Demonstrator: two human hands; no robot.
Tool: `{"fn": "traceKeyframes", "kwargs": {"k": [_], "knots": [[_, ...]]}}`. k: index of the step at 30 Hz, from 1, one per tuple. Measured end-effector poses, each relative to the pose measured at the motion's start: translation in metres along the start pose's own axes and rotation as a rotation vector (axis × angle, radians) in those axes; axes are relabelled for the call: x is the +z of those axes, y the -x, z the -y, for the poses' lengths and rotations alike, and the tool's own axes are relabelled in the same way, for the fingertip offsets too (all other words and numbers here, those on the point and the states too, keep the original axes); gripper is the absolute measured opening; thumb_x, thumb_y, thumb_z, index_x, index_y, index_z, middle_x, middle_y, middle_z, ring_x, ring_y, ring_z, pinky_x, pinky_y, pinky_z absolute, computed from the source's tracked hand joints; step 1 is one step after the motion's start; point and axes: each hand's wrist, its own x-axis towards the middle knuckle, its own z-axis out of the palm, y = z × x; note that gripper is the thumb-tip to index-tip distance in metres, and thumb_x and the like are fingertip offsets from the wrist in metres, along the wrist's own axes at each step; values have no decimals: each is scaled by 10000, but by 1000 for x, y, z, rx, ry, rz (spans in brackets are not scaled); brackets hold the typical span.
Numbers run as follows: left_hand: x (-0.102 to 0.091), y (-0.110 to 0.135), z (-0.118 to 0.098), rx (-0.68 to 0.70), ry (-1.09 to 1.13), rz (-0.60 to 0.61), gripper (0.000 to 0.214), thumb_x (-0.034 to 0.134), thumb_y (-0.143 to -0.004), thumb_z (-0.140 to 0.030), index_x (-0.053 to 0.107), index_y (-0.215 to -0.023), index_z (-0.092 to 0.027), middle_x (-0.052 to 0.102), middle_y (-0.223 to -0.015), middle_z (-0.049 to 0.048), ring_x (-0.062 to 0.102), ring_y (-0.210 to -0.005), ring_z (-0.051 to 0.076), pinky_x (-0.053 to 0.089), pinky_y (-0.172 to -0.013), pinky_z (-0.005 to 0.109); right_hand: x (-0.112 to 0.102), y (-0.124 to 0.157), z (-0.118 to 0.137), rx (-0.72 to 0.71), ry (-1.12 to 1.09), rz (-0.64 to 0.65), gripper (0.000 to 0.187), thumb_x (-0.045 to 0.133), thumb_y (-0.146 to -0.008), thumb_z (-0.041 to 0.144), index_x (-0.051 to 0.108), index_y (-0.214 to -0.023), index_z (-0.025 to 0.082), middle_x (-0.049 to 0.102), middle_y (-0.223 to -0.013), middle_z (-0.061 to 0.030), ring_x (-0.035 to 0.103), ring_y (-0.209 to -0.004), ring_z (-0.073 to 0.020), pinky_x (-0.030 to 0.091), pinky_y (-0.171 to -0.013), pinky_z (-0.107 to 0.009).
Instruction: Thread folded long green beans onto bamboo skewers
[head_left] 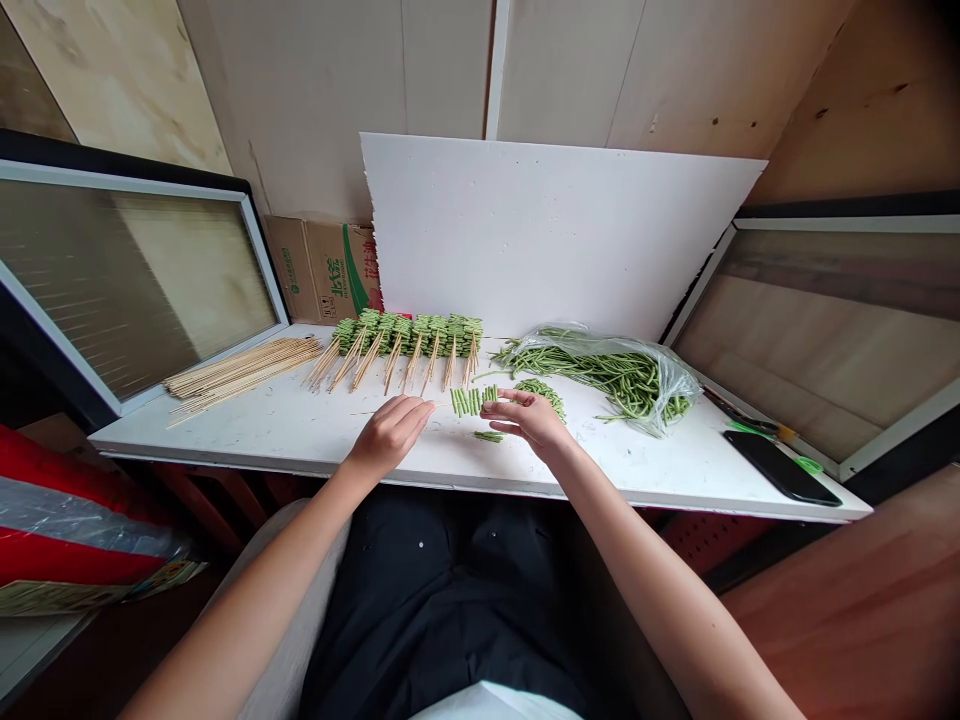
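Bean skewers [409, 335] at the tabletop [300, 430] back, bare sticks [240, 370] to their left, bagged beans [622, 375] to their right, phone [780, 467] far right

A white table [300, 430] stands against a wall of pale wood boards [315, 90]. A big white sheet [540, 230] leans on the wall behind the table. Two framed screens lean at the sides, one on the left [127, 270] and one on the right [840, 320]. A cardboard box [319, 265] sits in the back corner. The light is soft and even.
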Motion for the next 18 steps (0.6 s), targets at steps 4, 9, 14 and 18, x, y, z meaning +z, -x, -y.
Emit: {"fn": "traceKeyframes", "kwargs": {"k": [4,9,14,18], "knots": [[0,-2,0,-105,77,22,207,537,-1051,-168,720,-1146,-186,754,-1007,108,725,-936,231,592,-850,384,-3,-4,-1,-70,-14,13,542,1001,-622,281,739,-1087,182,825,-913,-104,803,-961,-294,667,-863,-423],[0,1,12,-278,62,122,153,608,-1021,-204,759,-1031,-220,782,-964,55,740,-842,209,577,-747,323,-12,-7,6,-223,81,-105,603,1020,-588,337,768,-1112,179,817,-858,-87,794,-895,-269,667,-785,-382],[0,6,19,-287,7,142,159,647,-972,-170,786,-923,-231,807,-919,27,741,-777,204,556,-674,304,-17,-9,8,-218,71,-111,635,1025,-569,384,773,-1114,180,812,-872,-88,786,-936,-268,664,-746,-346],[-1,5,15,-355,3,149,198,642,-940,-129,798,-893,-242,816,-923,7,748,-793,193,558,-711,295,-16,-13,4,-217,61,-128,569,1042,-510,412,776,-951,170,803,-913,-94,776,-923,-262,667,-719,-338]]}}
